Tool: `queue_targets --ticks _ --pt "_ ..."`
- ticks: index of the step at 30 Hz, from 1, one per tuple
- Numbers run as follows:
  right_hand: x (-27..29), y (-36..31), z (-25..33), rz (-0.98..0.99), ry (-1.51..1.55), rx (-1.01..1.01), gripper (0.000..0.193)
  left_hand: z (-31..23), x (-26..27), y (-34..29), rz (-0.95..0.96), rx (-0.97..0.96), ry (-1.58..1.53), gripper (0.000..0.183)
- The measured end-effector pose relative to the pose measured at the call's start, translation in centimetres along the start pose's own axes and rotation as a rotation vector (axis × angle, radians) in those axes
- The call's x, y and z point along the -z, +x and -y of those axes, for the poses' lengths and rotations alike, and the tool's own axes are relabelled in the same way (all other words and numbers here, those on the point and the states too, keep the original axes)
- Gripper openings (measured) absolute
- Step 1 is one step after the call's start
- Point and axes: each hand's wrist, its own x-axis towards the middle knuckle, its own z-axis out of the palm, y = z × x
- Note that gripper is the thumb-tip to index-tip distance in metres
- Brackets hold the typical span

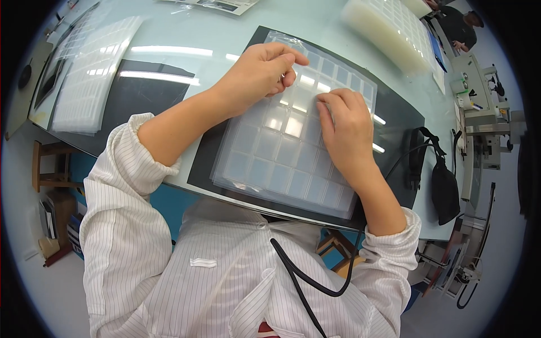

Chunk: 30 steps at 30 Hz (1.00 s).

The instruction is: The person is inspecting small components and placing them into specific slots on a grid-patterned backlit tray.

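A stack of clear plastic sheets divided into rectangular pockets lies before me on a black mat. Over its far left part is my left hand, thumb and fingers curled together, the index finger reaching further out. Something tiny may glint between those fingertips, too small to name. My right hand rests on the right half of the stack with bent fingers drawn toward the thumb. What lies under or between its fingertips is hidden. Ceiling lights reflect off the pockets between both hands.
More pocketed sheets lie at the left, beside a dark panel. A thick stack of translucent sheets stands at the far right. A black pouch with straps hangs by the right edge. A black cord crosses my front. Another person is beyond.
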Motion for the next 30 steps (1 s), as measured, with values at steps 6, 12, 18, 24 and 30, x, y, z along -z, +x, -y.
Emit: queue_targets --ticks 6,12,18,24,30 --pt "0.08 0.13 -0.3 0.053 0.008 -0.038 0.014 0.2 0.31 -0.09 0.022 -0.003 0.043 0.029" --pt "-0.08 0.25 -0.21 -0.023 -0.03 0.019 0.013 0.09 0.15 -0.02 0.024 -0.016 0.084 0.029" --pt "-0.03 0.31 -0.6 -0.015 -0.004 0.026 0.012 0.25 0.24 0.03 0.043 -0.033 0.081 0.029" --pt "-0.21 0.06 -0.56 -0.038 -0.028 0.007 0.012 0.39 0.25 0.12 0.055 -0.039 0.082 0.029" --pt "-0.08 0.12 -0.34 -0.019 -0.037 0.009 0.012 0.27 0.26 -0.01 0.051 -0.039 0.08 0.029"
